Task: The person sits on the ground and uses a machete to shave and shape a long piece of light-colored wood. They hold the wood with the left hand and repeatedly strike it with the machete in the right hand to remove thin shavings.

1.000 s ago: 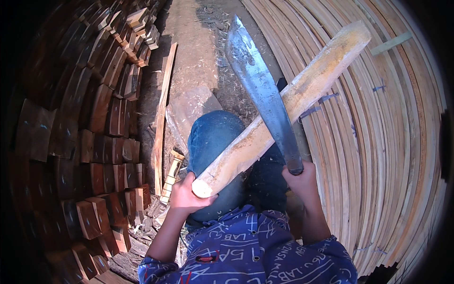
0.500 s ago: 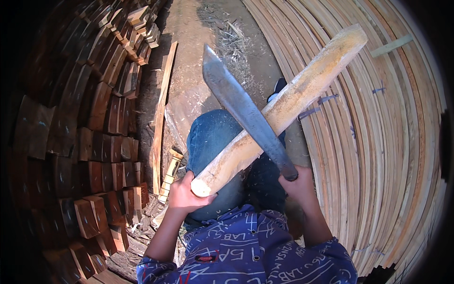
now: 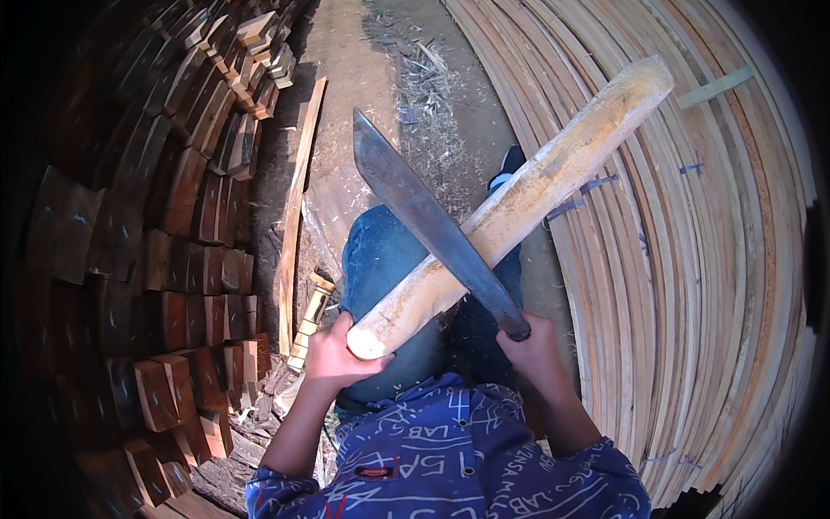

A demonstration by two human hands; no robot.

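Observation:
My left hand (image 3: pixel 335 356) is wrapped round the near end of a pale, stripped wooden log (image 3: pixel 571 169). The log slants away to the upper right, passing over my jeans-clad knee (image 3: pixel 373 251). In my right hand (image 3: pixel 536 350) is a machete (image 3: pixel 415 203), gripped at its dark handle end. Its broad grey blade crosses over the middle of the log, the tip pointing to the upper left. Whether the blade touches the wood, I cannot tell. Small chips lie on the jeans.
Stacked dark timber blocks (image 3: pixel 186 277) rise on the left. Long sawn planks (image 3: pixel 683 285) are piled on the right. A thin board (image 3: pixel 301 216) and a yellow, cylinder-like piece (image 3: pixel 311 322) lie left of my knee. Shavings (image 3: pixel 424 82) litter the dirt path ahead.
The machete has come down toward me and slightly left, with my right hand moving the same way. The log's far end has dipped a little; my left hand stays nearly in place.

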